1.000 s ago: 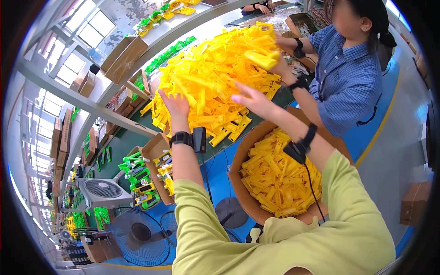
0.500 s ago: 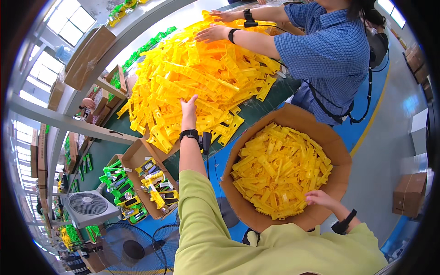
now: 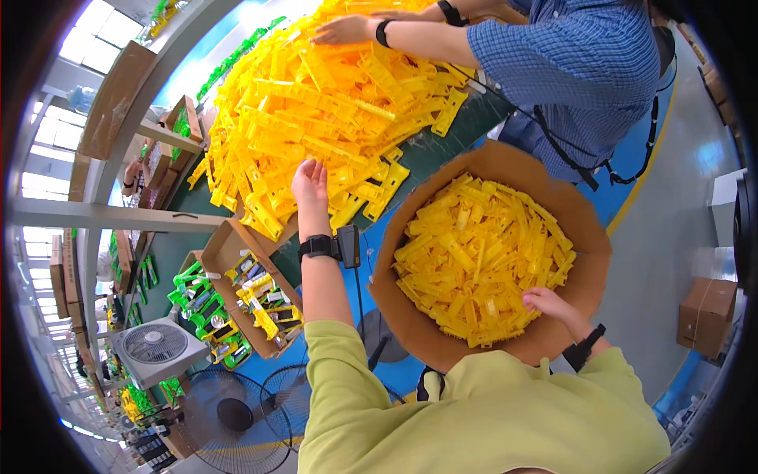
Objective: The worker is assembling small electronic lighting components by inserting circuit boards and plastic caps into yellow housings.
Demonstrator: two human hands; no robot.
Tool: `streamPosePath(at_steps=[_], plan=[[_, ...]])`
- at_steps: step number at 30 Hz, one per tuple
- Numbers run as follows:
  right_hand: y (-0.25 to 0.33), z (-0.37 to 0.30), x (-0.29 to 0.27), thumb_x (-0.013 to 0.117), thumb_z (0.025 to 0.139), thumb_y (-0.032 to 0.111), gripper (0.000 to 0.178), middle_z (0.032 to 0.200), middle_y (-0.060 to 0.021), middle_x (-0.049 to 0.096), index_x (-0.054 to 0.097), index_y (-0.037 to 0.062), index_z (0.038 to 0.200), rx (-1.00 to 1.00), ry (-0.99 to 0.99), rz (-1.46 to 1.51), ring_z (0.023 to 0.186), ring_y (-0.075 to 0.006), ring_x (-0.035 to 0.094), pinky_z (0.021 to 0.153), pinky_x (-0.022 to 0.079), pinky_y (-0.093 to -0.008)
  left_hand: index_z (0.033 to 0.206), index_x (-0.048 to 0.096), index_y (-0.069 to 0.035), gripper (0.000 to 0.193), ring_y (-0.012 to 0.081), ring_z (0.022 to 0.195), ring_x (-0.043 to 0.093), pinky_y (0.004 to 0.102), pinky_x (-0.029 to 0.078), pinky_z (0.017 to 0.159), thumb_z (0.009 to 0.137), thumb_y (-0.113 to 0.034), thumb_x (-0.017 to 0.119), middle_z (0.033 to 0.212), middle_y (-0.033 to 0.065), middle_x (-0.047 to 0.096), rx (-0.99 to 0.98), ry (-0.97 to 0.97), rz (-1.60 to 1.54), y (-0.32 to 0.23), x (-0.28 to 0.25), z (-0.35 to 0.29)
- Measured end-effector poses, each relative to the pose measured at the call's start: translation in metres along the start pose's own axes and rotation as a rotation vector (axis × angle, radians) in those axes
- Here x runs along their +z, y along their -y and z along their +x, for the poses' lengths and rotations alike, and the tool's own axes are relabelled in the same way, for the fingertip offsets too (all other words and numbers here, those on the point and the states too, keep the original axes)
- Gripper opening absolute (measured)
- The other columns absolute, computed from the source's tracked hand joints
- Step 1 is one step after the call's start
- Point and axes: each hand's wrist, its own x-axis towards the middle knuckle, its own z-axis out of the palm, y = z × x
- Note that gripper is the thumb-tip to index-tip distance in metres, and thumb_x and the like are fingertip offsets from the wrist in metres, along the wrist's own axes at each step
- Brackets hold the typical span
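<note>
A large heap of yellow plastic parts [image 3: 276, 126], flat and elongated, covers the green table. My left hand [image 3: 310, 186] is just off the heap's near edge, its fingers loosely bent and apart, with nothing seen in them. A big brown cardboard box [image 3: 588, 272] stands to the right, filled well up with the same kind of yellow parts [image 3: 482, 261]. Over the box's near right side hovers my right hand [image 3: 549, 303], loosely open above the parts, with no part seen in it. Whether its fingertips touch the parts, I cannot tell.
Across the heap, a co-worker in a blue checked shirt [image 3: 560, 71] has both hands on the parts. A cardboard tray [image 3: 229, 272] of mixed yellow tools and a bin of green ones [image 3: 197, 304] sit left. Fans [image 3: 229, 411] stand at lower left; a grey metal frame [image 3: 118, 213] crosses the left.
My left hand has drawn back slightly from the heap, and its fingers have curled more. My right hand stays over the box. The co-worker's hands have shifted over the heap; the view has moved.
</note>
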Motion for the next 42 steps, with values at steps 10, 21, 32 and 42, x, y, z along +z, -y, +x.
streamPosePath(at_steps=[10,21,32,42], plan=[[-0.027,0.035,-0.002,0.045,0.080,0.024,0.029,0.081,-0.0024,0.057,0.050,0.0035,0.100,0.013,0.048,0.078,0.067,-0.0113,0.056,0.058,0.039,-0.0237,0.099,0.043,0.005,0.027,0.0233,0.084,0.049,0.0336,0.042,0.077,0.078,-0.013,0.045,0.095,0.0161,0.050,-0.513,0.538,-1.184,-0.003,-0.009,-0.121],[-0.102,0.068,-0.028,0.047,0.079,0.028,0.032,0.088,-0.0076,0.056,0.048,0.0056,0.102,0.159,-0.046,0.530,0.070,-0.0159,0.056,0.059,0.042,-0.0247,0.085,0.054,-0.001,0.014,0.0200,0.077,0.057,0.0295,0.048,0.066,0.079,-0.012,0.049,0.083,0.0102,0.059,-0.605,0.500,-0.283,0.149,-0.033,-0.165],[-0.143,0.184,0.017,0.051,0.075,0.036,0.054,0.112,-0.0060,0.043,0.035,0.0105,0.120,0.179,-0.225,0.459,0.102,-0.0181,0.041,0.081,0.035,-0.0337,0.123,0.025,0.002,0.081,0.0249,0.091,0.052,0.0322,0.046,0.068,0.070,-0.050,0.058,0.110,0.0145,0.047,-0.716,-0.295,0.916,0.430,-0.159,-0.150],[-0.078,0.250,0.094,0.059,0.072,0.035,0.076,0.126,-0.0182,0.030,0.020,-0.0027,0.125,-0.222,-0.199,0.521,0.117,-0.0254,0.029,0.095,0.023,-0.0301,0.126,0.026,-0.001,0.096,0.0366,0.118,0.022,0.0440,0.024,0.095,0.059,-0.058,0.062,0.127,0.0201,0.029,-0.486,-0.290,0.851,0.407,-0.154,-0.165]])
